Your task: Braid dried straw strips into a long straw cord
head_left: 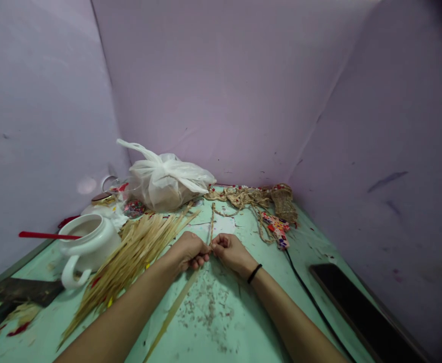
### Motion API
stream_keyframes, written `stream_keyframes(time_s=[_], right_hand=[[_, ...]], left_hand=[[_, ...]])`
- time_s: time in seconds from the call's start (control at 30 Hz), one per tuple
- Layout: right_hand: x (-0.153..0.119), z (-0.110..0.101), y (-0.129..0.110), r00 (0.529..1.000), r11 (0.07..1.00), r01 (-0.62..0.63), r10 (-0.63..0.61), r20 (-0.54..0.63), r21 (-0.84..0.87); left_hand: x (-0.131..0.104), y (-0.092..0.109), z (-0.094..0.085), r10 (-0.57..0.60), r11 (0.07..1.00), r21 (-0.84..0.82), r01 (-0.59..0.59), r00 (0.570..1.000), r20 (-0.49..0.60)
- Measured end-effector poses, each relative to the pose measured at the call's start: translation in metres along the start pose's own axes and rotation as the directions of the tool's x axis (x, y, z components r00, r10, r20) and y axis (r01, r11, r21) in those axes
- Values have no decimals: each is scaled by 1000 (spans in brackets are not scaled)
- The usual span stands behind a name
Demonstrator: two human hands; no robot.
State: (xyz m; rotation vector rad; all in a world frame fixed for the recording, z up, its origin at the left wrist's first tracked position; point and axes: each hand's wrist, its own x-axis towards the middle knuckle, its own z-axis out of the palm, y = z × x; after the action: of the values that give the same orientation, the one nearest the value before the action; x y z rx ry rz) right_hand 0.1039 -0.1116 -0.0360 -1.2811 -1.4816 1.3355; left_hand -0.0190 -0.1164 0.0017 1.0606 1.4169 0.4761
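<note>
At the centre of the frame the left hand (187, 252) and right hand (231, 253) meet, fingers curled tight and pinching a thin bamboo strip (211, 224) between them; the strip runs from the lower middle up past the knuckles. A bundle of bamboo sticks (130, 257) lies just left. The pale green table (221, 322), scattered with shavings, is boxed in by lilac walls (224, 91).
</note>
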Motion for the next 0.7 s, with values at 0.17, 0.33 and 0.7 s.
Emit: stream_keyframes(time_s=[0.17,0.33,0.7], right_hand=[[-2,-7,-1,992,916,104,-125,-28,-386],[-12,-13,-23,990,798,-70,-17,-138,-598],[-22,-2,-32,999,830,11,-29,-24,-557]], left_hand=[[0,-2,4,94,994,73,-83,984,-154],[3,-5,10,201,977,115,-182,962,-186],[3,-5,-7,95,995,-29,-95,995,-11]])
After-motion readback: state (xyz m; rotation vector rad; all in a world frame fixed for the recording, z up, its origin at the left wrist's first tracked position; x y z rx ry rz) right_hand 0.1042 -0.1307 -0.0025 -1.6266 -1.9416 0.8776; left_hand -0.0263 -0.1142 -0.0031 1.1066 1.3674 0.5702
